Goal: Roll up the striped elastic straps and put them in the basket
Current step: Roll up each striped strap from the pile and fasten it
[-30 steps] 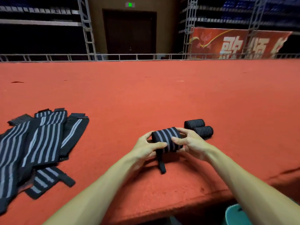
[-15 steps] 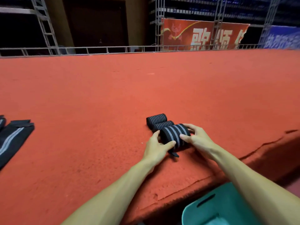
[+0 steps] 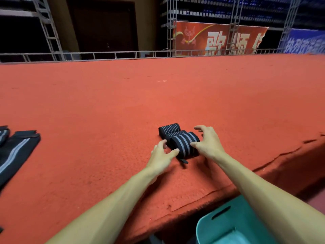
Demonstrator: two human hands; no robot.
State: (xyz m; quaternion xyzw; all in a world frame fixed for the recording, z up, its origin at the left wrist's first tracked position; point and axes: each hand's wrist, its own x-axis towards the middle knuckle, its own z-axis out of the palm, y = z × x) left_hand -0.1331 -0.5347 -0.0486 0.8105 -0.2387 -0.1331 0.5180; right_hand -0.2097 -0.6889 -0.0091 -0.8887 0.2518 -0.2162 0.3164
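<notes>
**Striped strap roll [image 3: 184, 144]: loose tail, risk of unwinding**

Head view: the roll lies on the red desk [image 3: 123, 120], touching two other rolls [image 3: 169, 129]. Left hand [image 3: 162, 154] and right hand [image 3: 207, 141] flank it, fingers spread, touching but not gripping. Its tail [image 3: 183, 161] protrudes unfastened. If lifted loosely toward the basket [image 3: 207, 221], it could spring open.

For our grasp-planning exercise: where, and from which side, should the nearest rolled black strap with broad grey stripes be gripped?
Probably its two flat ends, pinched from above: the black, grey-striped rolled strap lies on its side with both ends free, while its far side abuts a second, finer-striped black roll. Keep its loose tail pinned.
</notes>
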